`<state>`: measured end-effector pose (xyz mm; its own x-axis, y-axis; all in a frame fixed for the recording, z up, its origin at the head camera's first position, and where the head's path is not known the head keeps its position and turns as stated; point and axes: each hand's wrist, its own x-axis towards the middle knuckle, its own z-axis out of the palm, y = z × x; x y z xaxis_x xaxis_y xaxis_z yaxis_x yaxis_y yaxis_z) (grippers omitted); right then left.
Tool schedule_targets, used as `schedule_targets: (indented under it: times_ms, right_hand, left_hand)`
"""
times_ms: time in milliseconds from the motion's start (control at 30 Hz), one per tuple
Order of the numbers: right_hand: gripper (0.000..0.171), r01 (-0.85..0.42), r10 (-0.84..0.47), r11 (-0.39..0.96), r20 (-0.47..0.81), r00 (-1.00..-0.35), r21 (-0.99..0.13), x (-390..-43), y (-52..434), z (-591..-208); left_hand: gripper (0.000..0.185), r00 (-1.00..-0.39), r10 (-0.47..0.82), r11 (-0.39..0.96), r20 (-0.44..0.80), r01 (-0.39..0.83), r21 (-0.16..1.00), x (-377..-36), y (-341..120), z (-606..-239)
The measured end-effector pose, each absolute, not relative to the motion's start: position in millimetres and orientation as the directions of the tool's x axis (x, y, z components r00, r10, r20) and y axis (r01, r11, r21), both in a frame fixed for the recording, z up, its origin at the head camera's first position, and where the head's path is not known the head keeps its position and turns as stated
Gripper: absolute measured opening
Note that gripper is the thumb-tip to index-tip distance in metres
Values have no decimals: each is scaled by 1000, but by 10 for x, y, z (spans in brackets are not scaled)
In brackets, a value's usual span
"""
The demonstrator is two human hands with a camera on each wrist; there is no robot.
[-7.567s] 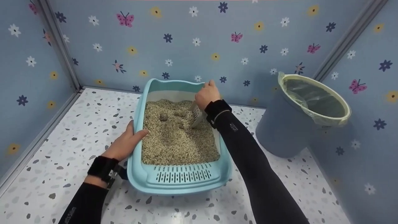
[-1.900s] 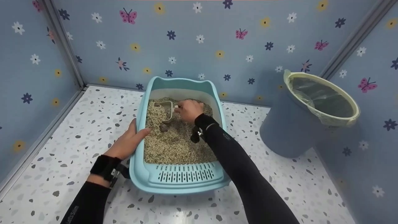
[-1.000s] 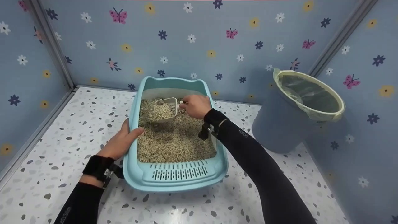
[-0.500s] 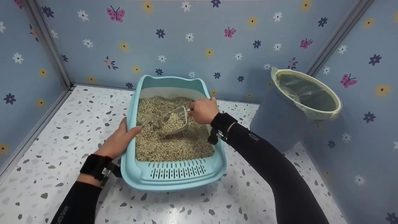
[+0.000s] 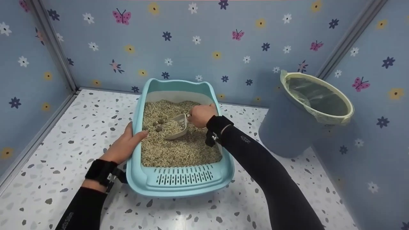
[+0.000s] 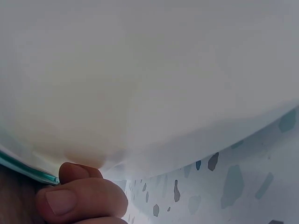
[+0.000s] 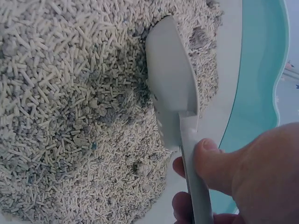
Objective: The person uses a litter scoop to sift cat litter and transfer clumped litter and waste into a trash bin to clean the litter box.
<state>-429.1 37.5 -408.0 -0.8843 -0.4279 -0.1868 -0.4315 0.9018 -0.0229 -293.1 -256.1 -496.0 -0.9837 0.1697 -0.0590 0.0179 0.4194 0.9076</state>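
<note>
A light blue litter box point(image 5: 135, 174), filled with pale pellet litter point(image 5: 182, 155), sits in the middle of the head view. My left hand point(image 5: 123, 145) grips its left rim, thumb over the top; in the left wrist view, curled fingers point(image 6: 86, 198) lie at the edge under the pale wall. Inside the box, my right hand point(image 5: 202, 115) holds a pale litter scoop point(image 7: 170, 65) by the handle, thumb along it in the right wrist view. The scoop's mouth points left, with litter in it and its lower edge at the litter surface. Several dark clumps point(image 5: 158, 128) lie just left of it.
A blue-grey bin point(image 5: 284, 127) with a plastic liner point(image 5: 329, 99) and cream rim stands on the right. Flower-patterned wall panels point(image 5: 204, 48) enclose the back and sides. The speckled white surface point(image 5: 80, 127) lies under box and bin.
The scoop went from upright at the box's right to the back left, rose with litter, and came toward the middle, now lower and holding less. Dark clumps now show beside it. Left hand stays.
</note>
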Motion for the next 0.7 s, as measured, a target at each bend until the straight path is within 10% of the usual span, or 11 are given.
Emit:
schedule_targets:
  times_ms: [700]
  right_hand:
    - [31, -557, -574, 817, -116, -811, -151, -4429, 211, -4247]
  left_hand:
    - [105, -988, 135, 438, -69, -3, 899, -2912, -2553, -4955]
